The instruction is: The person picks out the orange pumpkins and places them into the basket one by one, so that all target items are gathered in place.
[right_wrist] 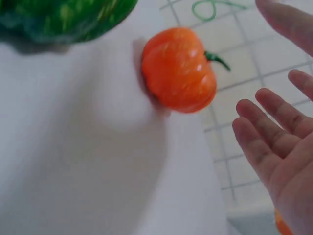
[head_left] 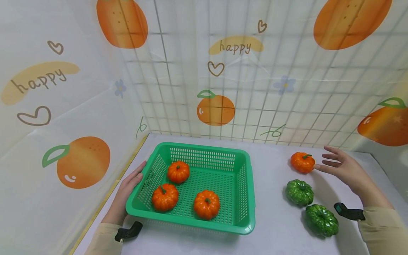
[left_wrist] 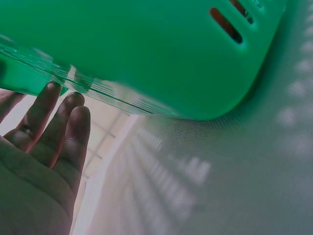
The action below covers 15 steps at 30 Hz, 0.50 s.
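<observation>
My left hand (head_left: 125, 189) rests its fairly straight fingers against the left side of a green plastic basket (head_left: 224, 180). In the left wrist view the fingertips (left_wrist: 73, 100) lie at the basket's rim. Inside the basket sit three small orange pumpkins, a rear one (head_left: 178, 172), a front left one (head_left: 165, 197) and a front right one (head_left: 206, 205). On the right, my right hand (head_left: 345, 170) is spread beside a loose orange pumpkin (head_left: 302, 162) with a green stem. In the right wrist view a gap shows between the fingers and that pumpkin (right_wrist: 179, 70).
Two dark green pumpkins, a rear one (head_left: 299, 192) and a front one (head_left: 322, 220), stand on the white tabletop (head_left: 271, 226) in front of the loose orange one. A printed sheet over a wire grid (head_left: 245, 88) closes off the back. Another sheet (head_left: 32, 148) hangs on the left.
</observation>
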Motion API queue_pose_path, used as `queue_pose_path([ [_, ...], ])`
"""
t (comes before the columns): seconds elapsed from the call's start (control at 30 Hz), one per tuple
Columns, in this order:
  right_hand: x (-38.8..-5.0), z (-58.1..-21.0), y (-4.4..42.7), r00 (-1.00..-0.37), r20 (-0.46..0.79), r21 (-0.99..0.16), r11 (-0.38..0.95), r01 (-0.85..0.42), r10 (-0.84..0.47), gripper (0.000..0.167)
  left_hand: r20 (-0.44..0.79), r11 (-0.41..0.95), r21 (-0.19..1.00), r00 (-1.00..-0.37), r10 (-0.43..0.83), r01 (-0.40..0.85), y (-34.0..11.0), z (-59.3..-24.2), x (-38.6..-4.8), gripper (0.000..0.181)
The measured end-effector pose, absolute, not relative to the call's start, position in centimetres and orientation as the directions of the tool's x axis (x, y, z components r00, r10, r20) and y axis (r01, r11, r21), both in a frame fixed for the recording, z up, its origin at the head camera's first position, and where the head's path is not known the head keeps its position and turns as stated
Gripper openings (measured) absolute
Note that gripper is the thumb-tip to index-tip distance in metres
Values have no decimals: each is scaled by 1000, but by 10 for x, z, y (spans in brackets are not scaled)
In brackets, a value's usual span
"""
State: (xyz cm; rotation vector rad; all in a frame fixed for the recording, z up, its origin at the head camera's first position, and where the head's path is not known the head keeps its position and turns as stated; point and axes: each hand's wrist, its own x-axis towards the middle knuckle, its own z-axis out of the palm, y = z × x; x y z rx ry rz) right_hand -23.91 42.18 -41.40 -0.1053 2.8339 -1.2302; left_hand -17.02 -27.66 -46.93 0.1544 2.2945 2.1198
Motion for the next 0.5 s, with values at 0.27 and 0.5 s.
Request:
queue_pose_path([
  [0.27, -252, -433, 432, -989, -117, -736, 677, 28, -86, 106, 80, 52, 995, -994, 74, 84, -276, -471, -173, 52],
  [0.5, -262, -444, 431, -984, -136, -737, 676, 21, -118, 104, 95, 52, 994, -995, 39, 97, -276, -472, -176, 53],
])
